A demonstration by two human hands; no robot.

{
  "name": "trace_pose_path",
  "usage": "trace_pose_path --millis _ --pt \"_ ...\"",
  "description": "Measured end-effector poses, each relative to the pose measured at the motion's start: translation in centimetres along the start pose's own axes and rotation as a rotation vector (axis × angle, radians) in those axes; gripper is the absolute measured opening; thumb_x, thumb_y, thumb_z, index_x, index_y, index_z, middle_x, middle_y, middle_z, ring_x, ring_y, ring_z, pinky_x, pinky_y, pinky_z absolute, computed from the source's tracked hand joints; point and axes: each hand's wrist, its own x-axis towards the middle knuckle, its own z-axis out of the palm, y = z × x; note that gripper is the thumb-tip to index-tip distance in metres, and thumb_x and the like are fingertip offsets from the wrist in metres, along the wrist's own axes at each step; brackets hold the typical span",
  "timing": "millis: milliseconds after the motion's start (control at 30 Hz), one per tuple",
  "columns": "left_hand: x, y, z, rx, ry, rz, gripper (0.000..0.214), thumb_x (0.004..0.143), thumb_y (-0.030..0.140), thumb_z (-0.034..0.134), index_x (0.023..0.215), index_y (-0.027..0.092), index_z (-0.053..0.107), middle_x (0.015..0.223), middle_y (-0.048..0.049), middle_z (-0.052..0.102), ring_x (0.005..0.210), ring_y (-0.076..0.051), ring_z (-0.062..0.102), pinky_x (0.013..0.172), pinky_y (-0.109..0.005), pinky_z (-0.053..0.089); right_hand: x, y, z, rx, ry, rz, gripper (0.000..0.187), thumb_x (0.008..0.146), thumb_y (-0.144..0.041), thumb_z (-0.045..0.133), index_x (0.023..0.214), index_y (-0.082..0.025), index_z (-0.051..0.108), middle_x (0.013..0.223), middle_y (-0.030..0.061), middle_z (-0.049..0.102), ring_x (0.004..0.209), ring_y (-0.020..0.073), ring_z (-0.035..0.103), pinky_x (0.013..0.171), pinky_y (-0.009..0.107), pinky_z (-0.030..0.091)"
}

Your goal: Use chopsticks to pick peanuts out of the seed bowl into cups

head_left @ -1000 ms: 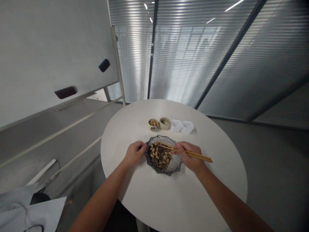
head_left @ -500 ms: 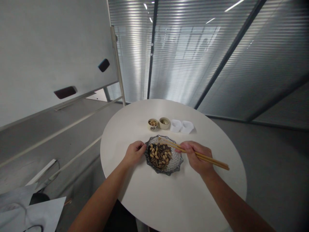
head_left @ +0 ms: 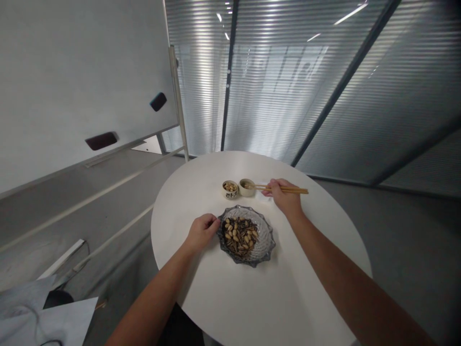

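My left hand [head_left: 202, 231] pinches the left rim of a scalloped glass bowl [head_left: 265, 242]. Inside the bowl, pistachios [head_left: 248, 235] lie among striped sunflower seeds [head_left: 240, 249], mostly on its left side. My right hand [head_left: 285, 196] is closed round a pair of wooden chopsticks [head_left: 293, 190], held almost level. Their tips reach into a small beige cup [head_left: 247, 193] behind the bowl; whether they grip anything there is too small to tell. Touching that cup on the left, another small cup [head_left: 230, 194] with dark lettering holds pale nuts.
Two white plastic dishes [head_left: 265, 197] stand right of the cups, mostly hidden by my right hand. Everything stands on a round white table [head_left: 230, 298]. A whiteboard [head_left: 79, 72] is at the left, and a glass wall with blinds [head_left: 266, 105] rises behind the table.
My right hand has carried the chopsticks away from the glass bowl, back to the beige cup. My left hand keeps its place on the bowl's rim. The whole view has shifted slightly.
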Motion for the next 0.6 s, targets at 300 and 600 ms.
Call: trace_pose_path --millis 300,600 --pt "-0.1 -0.1 0.2 -0.002 0.003 -0.023 0.034 0.091 0.046 0.052 0.075 0.019 0.065 0.066 0.0011 0.057 0.065 -0.013 0.049 0.059 -0.024 0.037 0.0 -1.1 0.2 0.23 0.054 0.074 0.046 0.085 -0.062 0.069 0.079 -0.017 0.064 0.062 0.0024 0.07 0.049 0.0189 0.072 0.045 0.026 0.061" --pt "0.0 0.1 -0.1 0.028 -0.012 0.01 0.033 0.092 0.044 0.051 0.075 0.019 0.065 0.067 0.0009 0.057 0.066 -0.014 0.051 0.061 -0.024 0.038 -7.0 -4.7 -2.9 0.414 -0.002 0.063 0.042 0.092 -0.056 0.065 0.08 -0.016 0.068 0.064 0.0043 0.072 0.049 0.0198 0.072 0.05 0.033 0.064"
